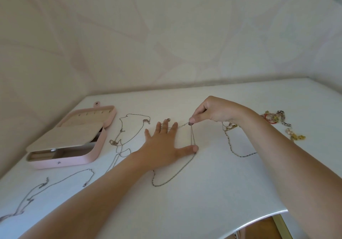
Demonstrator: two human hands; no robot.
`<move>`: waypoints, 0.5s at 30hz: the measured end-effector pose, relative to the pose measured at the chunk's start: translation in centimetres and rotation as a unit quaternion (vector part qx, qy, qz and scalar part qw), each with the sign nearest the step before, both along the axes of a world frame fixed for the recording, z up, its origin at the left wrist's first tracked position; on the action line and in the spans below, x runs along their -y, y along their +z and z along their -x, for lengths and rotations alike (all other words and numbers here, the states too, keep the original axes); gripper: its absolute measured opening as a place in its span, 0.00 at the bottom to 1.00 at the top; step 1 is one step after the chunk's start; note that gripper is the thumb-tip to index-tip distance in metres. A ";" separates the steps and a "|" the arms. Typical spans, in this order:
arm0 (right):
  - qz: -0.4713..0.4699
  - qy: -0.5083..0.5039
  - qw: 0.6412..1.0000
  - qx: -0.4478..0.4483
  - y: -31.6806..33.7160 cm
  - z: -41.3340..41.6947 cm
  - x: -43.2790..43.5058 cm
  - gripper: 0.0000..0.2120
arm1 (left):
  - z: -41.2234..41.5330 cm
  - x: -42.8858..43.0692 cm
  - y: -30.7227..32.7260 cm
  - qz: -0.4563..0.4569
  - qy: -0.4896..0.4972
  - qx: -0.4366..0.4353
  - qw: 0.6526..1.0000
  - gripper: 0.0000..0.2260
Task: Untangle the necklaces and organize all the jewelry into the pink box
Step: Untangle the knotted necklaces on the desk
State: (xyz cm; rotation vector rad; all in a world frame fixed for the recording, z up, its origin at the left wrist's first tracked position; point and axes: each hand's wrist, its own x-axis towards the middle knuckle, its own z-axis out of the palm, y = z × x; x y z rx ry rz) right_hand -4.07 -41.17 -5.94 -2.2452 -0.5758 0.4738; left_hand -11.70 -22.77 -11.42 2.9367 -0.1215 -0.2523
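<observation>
My left hand (164,144) lies flat on the white table (212,192) with fingers spread, pressing down a thin silver necklace (174,175) under its fingers and thumb. My right hand (209,111) pinches the same chain just right of those fingers and lifts it, so two strands run taut down to my left thumb. The pink jewelry box (74,138) stands open at the left, lid up. More silver chains lie beside it: one (129,125) near the box, another (55,185) at the front left. A dark chain (235,149) trails under my right wrist.
A heap of gold and red bracelets and charms (281,123) lies at the far right of the table. The wall rises close behind the table. The table's rounded front right corner (273,214) shows floor below it.
</observation>
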 end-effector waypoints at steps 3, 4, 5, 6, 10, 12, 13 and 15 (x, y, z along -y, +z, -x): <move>-0.020 0.012 1.000 0.010 0.0 -0.1 -0.2 0.04 | -0.4 0.3 1.1 0.183 0.017 0.054 0.982 0.35; -0.024 0.018 0.999 0.014 0.1 0.0 -0.2 0.03 | -0.4 0.3 1.5 0.260 0.023 0.068 0.963 0.28; -0.029 0.024 0.999 0.017 0.1 0.1 -0.3 0.03 | -0.4 0.3 2.0 0.325 0.025 0.078 0.942 0.22; -0.036 0.027 0.999 0.019 0.1 0.1 -0.4 0.03 | -0.4 0.3 2.2 0.382 0.026 0.083 0.920 0.16; -0.055 0.030 0.998 0.022 0.1 0.4 -0.9 0.04 | -0.3 0.4 2.5 0.500 0.059 0.094 0.859 0.04; -0.059 0.031 0.998 0.022 0.1 0.6 -1.1 0.03 | -0.3 0.4 2.4 0.507 0.072 0.104 0.852 0.03; -0.064 0.033 0.997 0.024 0.2 0.7 -1.3 0.04 | -0.3 0.4 2.5 0.508 0.080 0.109 0.850 0.03; -0.067 0.032 0.997 0.038 0.1 0.8 -1.5 0.05 | -0.3 0.4 2.5 0.506 0.097 0.119 0.849 0.03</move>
